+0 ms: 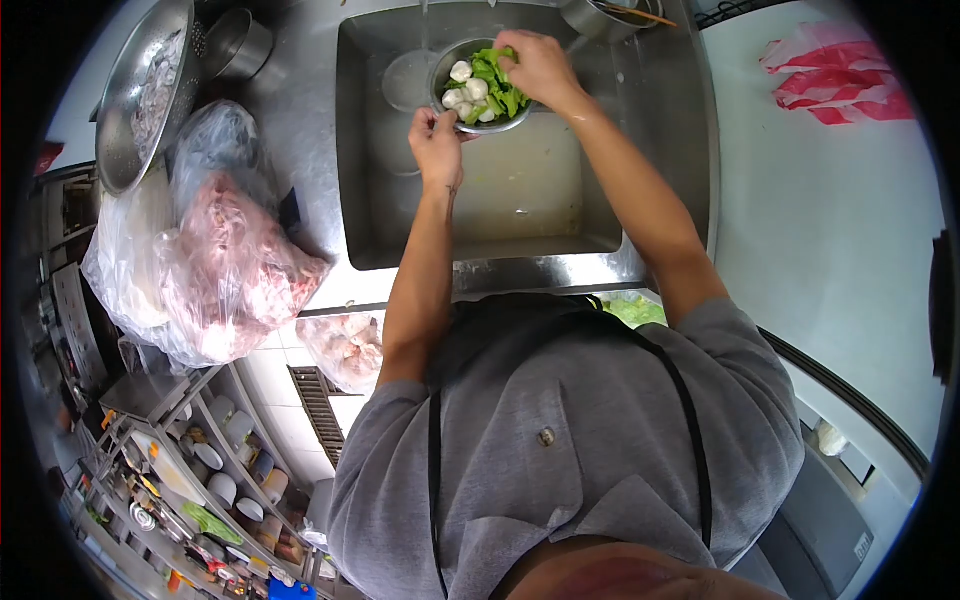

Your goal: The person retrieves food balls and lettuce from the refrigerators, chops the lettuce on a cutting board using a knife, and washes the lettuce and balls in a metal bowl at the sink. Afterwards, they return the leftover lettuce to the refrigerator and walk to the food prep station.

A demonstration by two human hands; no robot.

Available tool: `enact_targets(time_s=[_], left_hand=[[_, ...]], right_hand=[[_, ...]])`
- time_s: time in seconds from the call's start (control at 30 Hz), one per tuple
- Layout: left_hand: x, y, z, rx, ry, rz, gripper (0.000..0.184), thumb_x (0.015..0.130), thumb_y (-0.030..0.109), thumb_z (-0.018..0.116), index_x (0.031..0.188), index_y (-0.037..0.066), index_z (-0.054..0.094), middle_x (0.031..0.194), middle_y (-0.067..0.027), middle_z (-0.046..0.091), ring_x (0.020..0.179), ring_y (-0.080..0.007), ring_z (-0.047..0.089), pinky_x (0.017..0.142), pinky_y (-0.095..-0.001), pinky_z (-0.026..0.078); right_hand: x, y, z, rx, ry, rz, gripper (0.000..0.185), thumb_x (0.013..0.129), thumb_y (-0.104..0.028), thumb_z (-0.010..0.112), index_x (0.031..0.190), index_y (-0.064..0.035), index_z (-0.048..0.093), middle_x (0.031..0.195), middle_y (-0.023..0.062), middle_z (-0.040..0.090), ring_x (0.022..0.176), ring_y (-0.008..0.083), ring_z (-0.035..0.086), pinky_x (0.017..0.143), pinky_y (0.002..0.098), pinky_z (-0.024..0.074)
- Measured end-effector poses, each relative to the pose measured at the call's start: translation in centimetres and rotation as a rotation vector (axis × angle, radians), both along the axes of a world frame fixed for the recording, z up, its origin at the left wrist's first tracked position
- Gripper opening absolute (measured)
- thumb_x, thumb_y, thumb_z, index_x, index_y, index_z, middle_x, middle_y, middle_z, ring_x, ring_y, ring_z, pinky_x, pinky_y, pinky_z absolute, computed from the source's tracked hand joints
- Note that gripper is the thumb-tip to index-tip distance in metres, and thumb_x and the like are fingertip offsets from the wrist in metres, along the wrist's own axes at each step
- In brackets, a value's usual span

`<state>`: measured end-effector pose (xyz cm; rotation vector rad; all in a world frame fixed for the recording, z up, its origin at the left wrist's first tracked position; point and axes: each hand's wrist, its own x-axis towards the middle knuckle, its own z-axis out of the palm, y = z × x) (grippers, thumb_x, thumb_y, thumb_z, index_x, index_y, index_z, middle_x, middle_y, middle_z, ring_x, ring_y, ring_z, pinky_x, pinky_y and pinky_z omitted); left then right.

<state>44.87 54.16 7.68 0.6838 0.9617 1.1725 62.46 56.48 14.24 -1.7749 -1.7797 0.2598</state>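
Over the steel sink point(610, 215) a metal bowl point(510, 125) holds white round balls point(475, 90) and green leafy vegetables point(495, 72). My left hand point(437, 150) grips the bowl's near left rim, thumb and fingers closed on it. At the bowl's far right side, my right hand point(540, 70) has its fingers bent down onto the green leaves, closed around some of them. The fingertips of that hand are partly hidden among the leaves. A thin stream of water point(425, 25) falls into the sink left of the bowl.
Left of the sink stand a large colander point(128, 150), a metal pot point(240, 45) and plastic bags of pinkish meat point(235, 260). Behind the sink is another pot point(600, 20) with chopsticks. Red-and-white plastic bags point(840, 80) lie on the white surface at right.
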Motion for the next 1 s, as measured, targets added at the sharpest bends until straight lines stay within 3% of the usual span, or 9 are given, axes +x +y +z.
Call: enact_targets(time_s=[0.17, 0.23, 0.33, 0.43, 0.6, 0.73, 0.8, 0.93, 1.0], left_hand=[[-0.1, 0.2, 0.4, 0.012, 0.023, -0.003, 0.013, 0.086, 0.0, 0.053, 0.077, 0.003, 0.043, 0.079, -0.0099, 0.056, 0.064, -0.0151, 0.058, 0.052, -0.031, 0.058], [-0.4, 0.2, 0.1, 0.014, 0.025, 0.005, 0.013, 0.086, 0.0, 0.053, 0.077, 0.003, 0.043, 0.079, -0.01, 0.056, 0.063, -0.015, 0.058, 0.052, -0.0309, 0.057], [-0.6, 0.9, -0.2, 0.008, 0.009, 0.036, 0.013, 0.086, 0.0, 0.052, 0.077, 0.003, 0.043, 0.078, -0.0101, 0.056, 0.064, -0.0151, 0.059, 0.052, -0.0307, 0.057], [-1.4, 1.4, -0.4, -0.001, 0.024, 0.065, 0.014, 0.086, -0.001, 0.052, 0.077, 0.003, 0.043, 0.077, -0.0098, 0.056, 0.063, -0.015, 0.058, 0.051, -0.0307, 0.057], [-1.9, 2.2, -0.4, 0.017, 0.077, 0.051, 0.012, 0.086, 0.001, 0.054, 0.078, 0.004, 0.046, 0.073, -0.0058, 0.054, 0.063, -0.0126, 0.057, 0.053, -0.0302, 0.055], [-3.0, 2.2, -0.8, 0.039, 0.098, 0.064, 0.012, 0.086, 0.001, 0.054, 0.077, 0.004, 0.046, 0.073, -0.0054, 0.053, 0.062, -0.0128, 0.056, 0.052, -0.0304, 0.055], [-2.9, 2.5, -0.6, 0.052, 0.099, 0.078, 0.013, 0.086, 0.001, 0.054, 0.076, 0.003, 0.046, 0.073, -0.0053, 0.052, 0.061, -0.0129, 0.056, 0.051, -0.0305, 0.055], [-2.7, 3.0, -1.0, 0.038, 0.081, 0.088, 0.012, 0.085, -0.001, 0.053, 0.077, 0.002, 0.044, 0.076, -0.0087, 0.056, 0.062, -0.0131, 0.057, 0.051, -0.0296, 0.056], [-3.1, 3.3, -1.4, 0.038, 0.113, 0.064, 0.012, 0.085, -0.001, 0.053, 0.077, 0.002, 0.044, 0.076, -0.0076, 0.055, 0.063, -0.0128, 0.057, 0.051, -0.0295, 0.055]], right_hand=[[-1.4, 0.6, -0.3, 0.247, -0.318, 0.051, 0.017, 0.075, -0.016, 0.068, 0.09, -0.0099, 0.06, 0.089, 0.0141, 0.064, 0.086, 0.0351, 0.06, 0.074, 0.0448, 0.0495], [-1.9, 1.0, 0.0, -0.249, -0.151, 0.036, 0.019, 0.074, -0.018, 0.07, 0.089, -0.0106, 0.061, 0.09, 0.0131, 0.062, 0.09, 0.0349, 0.059, 0.075, 0.0437, 0.0499], [-2.2, 2.0, 0.7, -0.419, -0.074, -0.011, 0.019, 0.073, -0.017, 0.07, 0.091, -0.0123, 0.064, 0.092, 0.0121, 0.061, 0.093, 0.0357, 0.059, 0.077, 0.0429, 0.0506], [-2.7, 1.2, -0.5, -0.086, -0.333, 0.239, 0.018, 0.073, -0.016, 0.07, 0.091, -0.0135, 0.067, 0.09, 0.0114, 0.061, 0.094, 0.0357, 0.058, 0.077, 0.0415, 0.0511], [-5.1, 0.4, -1.2, -0.012, -0.347, 0.397, 0.011, 0.075, -0.013, 0.066, 0.085, -0.0108, 0.066, 0.084, 0.0089, 0.058, 0.091, 0.0292, 0.056, 0.077, 0.0411, 0.0493], [-3.2, 3.3, -0.9, 0.026, -0.07, 0.367, 0.007, 0.075, -0.013, 0.066, 0.082, -0.0108, 0.065, 0.079, 0.0093, 0.06, 0.083, 0.031, 0.059, 0.071, 0.0404, 0.048], [-2.6, 4.5, -0.6, -0.16, 0.069, 0.092, 0.008, 0.077, -0.014, 0.063, 0.083, -0.0083, 0.064, 0.083, 0.0125, 0.063, 0.08, 0.0366, 0.061, 0.07, 0.0464, 0.0483], [-3.3, 5.5, -2.6, -0.226, -0.478, 0.147, 0.014, 0.076, -0.013, 0.062, 0.088, -0.0069, 0.068, 0.089, 0.0137, 0.066, 0.09, 0.0336, 0.064, 0.077, 0.0453, 0.0513], [-3.2, 6.1, -2.0, -0.328, -0.415, 0.154, 0.019, 0.077, -0.014, 0.061, 0.092, -0.0066, 0.069, 0.093, 0.0147, 0.067, 0.093, 0.0316, 0.064, 0.082, 0.043, 0.0518]])
